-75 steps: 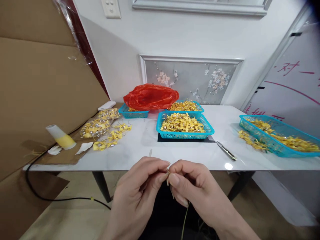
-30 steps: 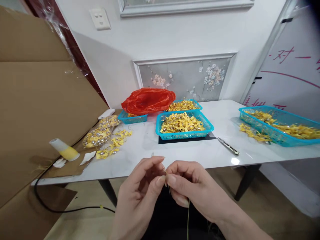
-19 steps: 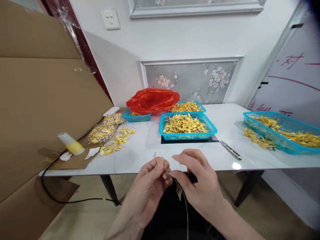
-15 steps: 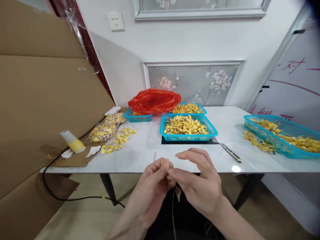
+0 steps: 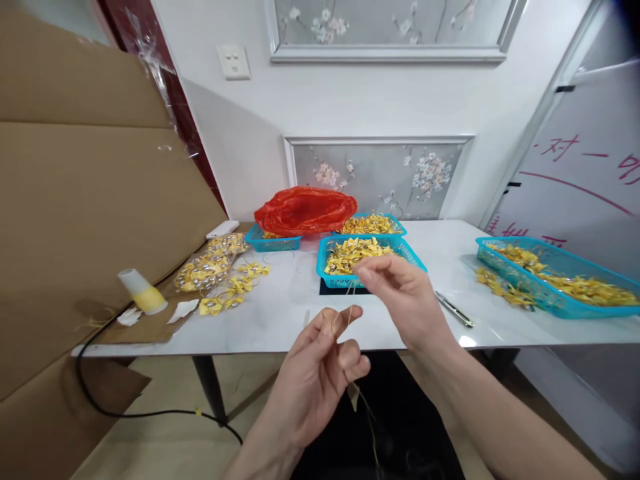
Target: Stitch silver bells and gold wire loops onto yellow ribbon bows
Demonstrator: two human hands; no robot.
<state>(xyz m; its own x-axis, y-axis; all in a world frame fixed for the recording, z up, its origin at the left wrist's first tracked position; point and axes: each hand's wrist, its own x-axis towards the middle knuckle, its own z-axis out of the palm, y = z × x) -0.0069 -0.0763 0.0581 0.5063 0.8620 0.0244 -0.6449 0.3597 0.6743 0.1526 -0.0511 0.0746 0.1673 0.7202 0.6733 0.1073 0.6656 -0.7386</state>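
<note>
A thin yellowish cord (image 5: 351, 312) runs between my two hands in front of the table edge. My left hand (image 5: 320, 373) pinches it between thumb and forefinger, the other fingers loosely curled. Higher and to the right, my right hand (image 5: 400, 293) grips the cord's upper part in its closed fingertips. Below my left hand a loose length of cord hangs down over dark clothing. Just behind my right hand stands a blue basket (image 5: 327, 280) heaped with yellow ribbon pieces (image 5: 345, 255) that carry small silvery beads; the hand covers part of its front rim.
A small cutter (image 5: 454, 309) lies right of my right hand. Another blue basket (image 5: 555, 293) stands far right. A red plastic bag (image 5: 305, 212) lies over a basket at the back. At left are bagged yellow pieces (image 5: 203, 270), a thread cone (image 5: 143, 291) and a black cable (image 5: 145, 415).
My right hand has moved up and away from my left, drawing the cord out between them. Before, the two hands were together at the fingertips. The view has shifted slightly.
</note>
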